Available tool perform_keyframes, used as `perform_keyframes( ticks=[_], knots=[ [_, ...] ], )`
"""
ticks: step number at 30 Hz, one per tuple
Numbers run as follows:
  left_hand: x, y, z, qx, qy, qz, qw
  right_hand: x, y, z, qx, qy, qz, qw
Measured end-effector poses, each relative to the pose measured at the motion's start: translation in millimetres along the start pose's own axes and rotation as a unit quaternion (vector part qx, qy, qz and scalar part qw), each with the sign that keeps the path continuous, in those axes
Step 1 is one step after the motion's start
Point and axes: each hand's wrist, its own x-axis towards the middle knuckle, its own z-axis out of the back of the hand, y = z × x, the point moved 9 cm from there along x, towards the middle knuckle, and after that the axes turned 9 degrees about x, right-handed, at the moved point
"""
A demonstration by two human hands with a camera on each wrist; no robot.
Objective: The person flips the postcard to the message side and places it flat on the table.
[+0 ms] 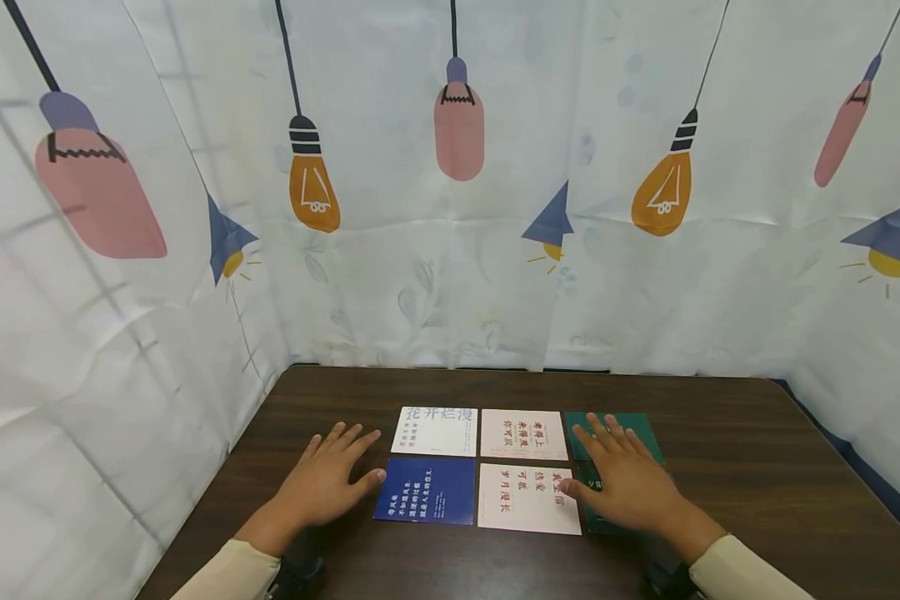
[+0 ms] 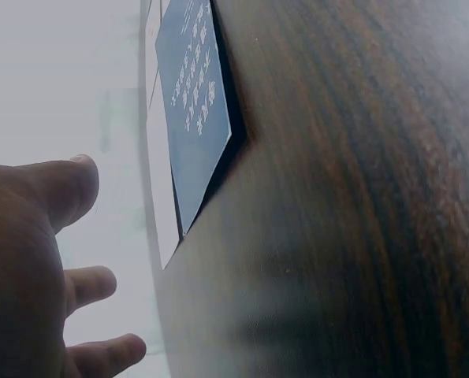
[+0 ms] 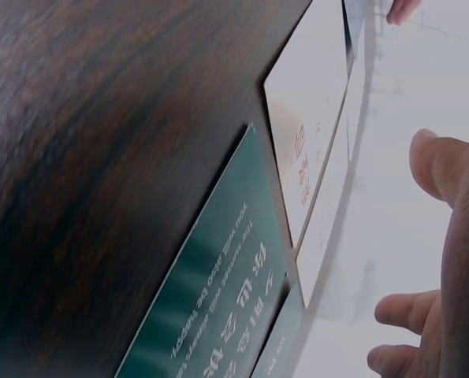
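Several printed cards lie in two rows on the dark wooden table. At the left are a white card (image 1: 435, 432) and, in front of it, a blue card (image 1: 427, 492). The middle column has two pale cards with red writing, a far card (image 1: 525, 435) and a near card (image 1: 528, 500). Two green cards make the right column; the near green card (image 3: 226, 276) shows white writing. My left hand (image 1: 330, 479), fingers spread, is beside the blue card's left edge and holds nothing. My right hand (image 1: 630, 479), fingers also spread, is over the green cards, partly hiding them.
The brown table (image 1: 750, 467) reaches back to a white curtain (image 1: 390, 275) printed with hanging lamps, which also runs along both sides. Dark wrist straps and pale sleeves (image 1: 232, 571) show at both forearms.
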Motion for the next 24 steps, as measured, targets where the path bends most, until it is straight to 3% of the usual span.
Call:
perform_keyframes(
  ticks=[24],
  knots=[
    [1.6, -2.8, -9.6, -0.011, 0.004, -0.009, 0.9999, 9.5, 14.7, -22.3, 0.019, 0.018, 0.001, 0.9997]
  ],
)
